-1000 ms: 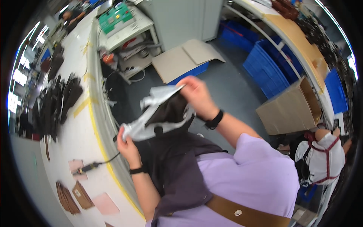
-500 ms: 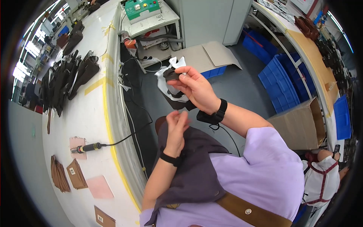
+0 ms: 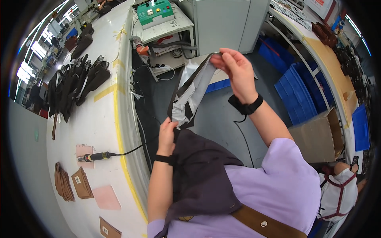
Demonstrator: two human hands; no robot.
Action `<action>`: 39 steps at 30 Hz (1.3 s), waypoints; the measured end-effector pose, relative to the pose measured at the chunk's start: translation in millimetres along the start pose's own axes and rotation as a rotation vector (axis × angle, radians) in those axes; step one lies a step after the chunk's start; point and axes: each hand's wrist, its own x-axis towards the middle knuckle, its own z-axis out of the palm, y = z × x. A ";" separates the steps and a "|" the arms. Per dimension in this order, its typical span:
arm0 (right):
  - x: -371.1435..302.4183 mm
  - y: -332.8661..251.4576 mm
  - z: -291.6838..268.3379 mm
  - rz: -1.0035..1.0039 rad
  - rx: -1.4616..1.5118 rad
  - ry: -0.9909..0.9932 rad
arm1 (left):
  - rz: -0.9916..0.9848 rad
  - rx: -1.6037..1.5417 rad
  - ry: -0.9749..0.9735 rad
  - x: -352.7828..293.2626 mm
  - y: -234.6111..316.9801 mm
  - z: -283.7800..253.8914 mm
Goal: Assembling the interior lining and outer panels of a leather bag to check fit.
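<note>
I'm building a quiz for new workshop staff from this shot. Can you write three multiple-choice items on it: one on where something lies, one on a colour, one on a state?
1. Where does the corded hand tool lie?
A. on the white table
B. in a blue crate
C. on the cardboard box

2. What colour is the control box on the stand at the top?
A. red
B. green
C. yellow

3. How is the grey and black fabric piece held?
A. folded flat on the table
B. hanging from a hook
C. stretched between both hands in the air

Answers:
1 A, the tool rests on a pink pad on the white table, its cord running off the edge.
2 B, its top is green with buttons on it.
3 C, the right hand pinches its upper end and the left hand grips its lower end.
</note>
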 end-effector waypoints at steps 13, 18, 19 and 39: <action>-50.9 74.4 -15.8 -0.105 -0.628 -0.170 | -0.053 -0.835 -0.274 -24.5 25.2 6.9; -38.5 28.6 16.9 -0.165 -0.844 -0.361 | -0.040 -0.603 -0.240 -34.2 29.4 20.4; -31.2 22.8 17.1 -0.261 -1.062 -0.413 | -0.030 -0.546 -0.280 -36.6 30.5 20.5; 4.9 -52.6 13.9 0.720 0.074 -0.744 | 0.163 0.162 0.041 -7.3 71.0 -36.9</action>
